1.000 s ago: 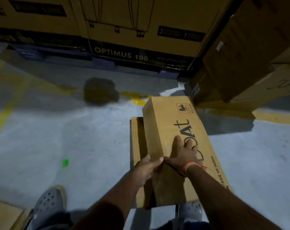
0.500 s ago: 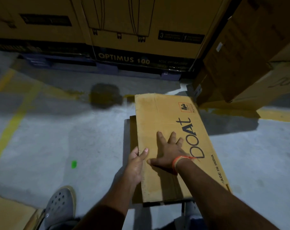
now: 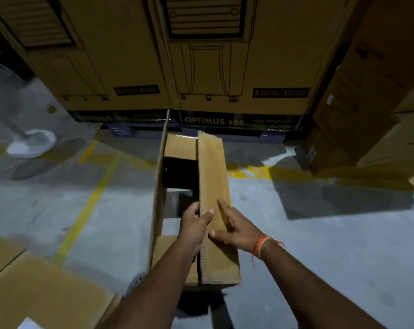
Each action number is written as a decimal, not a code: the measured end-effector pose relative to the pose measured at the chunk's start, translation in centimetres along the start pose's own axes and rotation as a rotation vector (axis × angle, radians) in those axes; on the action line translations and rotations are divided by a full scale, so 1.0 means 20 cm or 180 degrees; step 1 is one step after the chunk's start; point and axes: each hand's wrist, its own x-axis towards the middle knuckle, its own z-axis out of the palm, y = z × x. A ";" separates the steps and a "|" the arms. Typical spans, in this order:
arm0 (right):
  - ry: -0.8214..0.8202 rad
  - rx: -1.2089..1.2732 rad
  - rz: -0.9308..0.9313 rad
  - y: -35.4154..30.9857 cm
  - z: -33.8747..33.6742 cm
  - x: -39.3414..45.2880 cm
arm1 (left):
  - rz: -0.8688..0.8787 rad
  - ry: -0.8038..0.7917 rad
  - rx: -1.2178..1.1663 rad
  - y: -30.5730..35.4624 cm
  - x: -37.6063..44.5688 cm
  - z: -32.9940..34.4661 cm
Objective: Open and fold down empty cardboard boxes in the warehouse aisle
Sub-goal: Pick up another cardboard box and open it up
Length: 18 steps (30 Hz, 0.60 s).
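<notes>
Got the cardboard box (image 3: 177, 162) standing open on the concrete floor (image 3: 58, 198) dead centre, long axis running 12 to 6, dark hollow showing at the far end. Left hand (image 3: 194, 224) pinching the inner edge of the right-hand flap (image 3: 213, 186), thumb on top and fingers (image 3: 196, 210) curled underneath, probably to steady the flap and give it a hinge point. Right hand (image 3: 234, 229) at about 3 o'clock of the left, fingers apart and fairly straight, lying over the flap's top face, holding nothing, looks like for pressing down or smoothing. Left wall flap (image 3: 159, 186) sticking straight up, so not flattened yet. Flattened cardboard (image 3: 35, 288) piled at 8 o'clock, likely the done stack. Big printed cartons (image 3: 225, 79) across 12, someone's white shoe (image 3: 32, 143) at 10.
</notes>
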 end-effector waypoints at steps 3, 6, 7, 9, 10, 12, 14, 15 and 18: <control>-0.0363 -0.0384 0.0220 0.07 0.03 0.00 | -0.0141 -0.0038 0.0149 -0.14 0.03 0.03; -0.0435 -0.0593 0.0404 0.13 0.01 0.02 | -0.0131 -0.0157 0.0313 -0.23 0.07 0.11; -0.0387 -0.0640 0.0468 0.15 0.00 0.03 | -0.0089 -0.0158 0.0332 -0.25 0.07 0.15; -0.0313 -0.0739 0.0574 0.18 -0.03 0.06 | 0.0014 -0.0170 0.0449 -0.28 0.10 0.20; -0.0322 -0.0789 0.0613 0.20 -0.05 0.06 | 0.0091 -0.0263 0.0620 -0.30 0.11 0.22; -0.0376 -0.0877 0.0664 0.24 -0.06 0.08 | 0.0299 -0.0568 0.1066 -0.35 0.13 0.22; -0.0418 -0.0969 0.0672 0.25 -0.05 0.10 | 0.0406 -0.0786 0.1324 -0.38 0.13 0.21; -0.0439 -0.1001 0.0685 0.25 -0.04 0.11 | 0.0371 -0.0793 0.1262 -0.40 0.13 0.21; -0.0510 -0.1155 0.0788 0.24 -0.02 0.11 | 0.0133 -0.0819 0.1002 -0.42 0.14 0.22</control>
